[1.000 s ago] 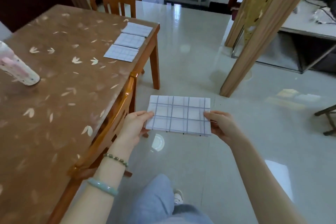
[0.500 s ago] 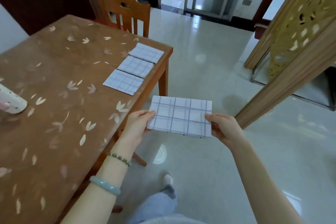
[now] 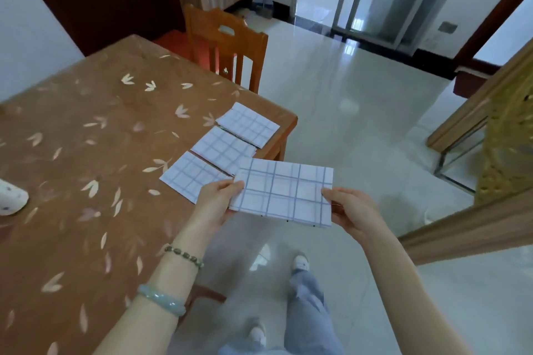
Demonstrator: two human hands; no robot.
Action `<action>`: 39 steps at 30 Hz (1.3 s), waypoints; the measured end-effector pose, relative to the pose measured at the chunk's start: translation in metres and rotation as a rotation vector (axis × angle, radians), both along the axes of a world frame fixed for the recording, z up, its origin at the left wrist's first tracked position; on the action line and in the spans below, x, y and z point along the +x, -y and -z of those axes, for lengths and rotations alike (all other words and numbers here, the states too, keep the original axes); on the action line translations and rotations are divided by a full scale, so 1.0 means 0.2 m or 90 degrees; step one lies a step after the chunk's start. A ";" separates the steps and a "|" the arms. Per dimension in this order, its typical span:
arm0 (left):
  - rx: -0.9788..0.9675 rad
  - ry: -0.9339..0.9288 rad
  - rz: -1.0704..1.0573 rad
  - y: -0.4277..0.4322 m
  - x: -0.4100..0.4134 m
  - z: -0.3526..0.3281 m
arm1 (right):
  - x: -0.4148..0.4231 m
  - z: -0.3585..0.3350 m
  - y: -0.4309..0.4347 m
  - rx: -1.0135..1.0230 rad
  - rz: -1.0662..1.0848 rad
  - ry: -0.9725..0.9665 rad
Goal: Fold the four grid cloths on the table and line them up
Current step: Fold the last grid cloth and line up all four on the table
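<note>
- The left hand (image 3: 215, 202) pinches the left edge of a folded grid cloth (image 3: 284, 192), thumb on top and the other fingers tucked under it.
- The right hand (image 3: 350, 210) does the same on the right edge, thumb on top. So both hands are closed on this one cloth.
- It's held flat-ish in the air, just off the table (image 3: 86, 153) edge and mostly over the shiny tile floor (image 3: 360, 130).
- From this angle its upper left corner covers a bit of the row behind it. Can't tell if it's actually touching anything there.
- Three more folded cloths lie on the table near its right edge, in a diagonal line: nearest cloth (image 3: 187, 174), middle cloth (image 3: 223, 148), far cloth (image 3: 248, 124). They sit just beside each other with thin gaps between them.
- The far one is right by the table corner.
- The left wrist has a beaded bracelet (image 3: 184, 255), with a pale green bangle (image 3: 161, 300) further up the arm.
- A wooden chair (image 3: 227, 46) stands at the far end of the table, and a white patterned container (image 3: 11, 200) pokes in at the left edge of the view.
</note>
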State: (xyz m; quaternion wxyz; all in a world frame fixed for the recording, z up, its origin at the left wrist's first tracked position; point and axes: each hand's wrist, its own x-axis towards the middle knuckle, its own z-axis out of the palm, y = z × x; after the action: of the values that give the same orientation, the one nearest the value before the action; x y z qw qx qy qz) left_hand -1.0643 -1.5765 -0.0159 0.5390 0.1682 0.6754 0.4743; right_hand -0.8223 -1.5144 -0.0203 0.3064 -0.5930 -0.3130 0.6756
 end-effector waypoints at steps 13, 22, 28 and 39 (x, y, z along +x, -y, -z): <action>-0.012 -0.005 -0.198 -0.68 0.03 0.05 | -0.15 0.07 -1.06 -0.019 -0.234 0.015; -0.044 0.000 -0.277 -0.88 -0.01 0.09 | -0.27 0.15 -1.39 -0.048 -0.315 0.018; -0.045 -0.021 -0.246 -1.01 -0.11 0.14 | -0.35 0.17 -1.52 -0.058 -0.308 0.021; -0.028 -0.025 -0.245 -1.19 -0.46 0.18 | -0.70 0.12 -1.72 -0.025 -0.315 0.032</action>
State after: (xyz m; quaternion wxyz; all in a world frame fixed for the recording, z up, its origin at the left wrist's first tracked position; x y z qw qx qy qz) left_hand -1.1562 -1.3384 -0.0529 0.4284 0.0335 0.7157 0.5506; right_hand -0.9631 -1.1701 -0.0440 0.1124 -0.5207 -0.4431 0.7211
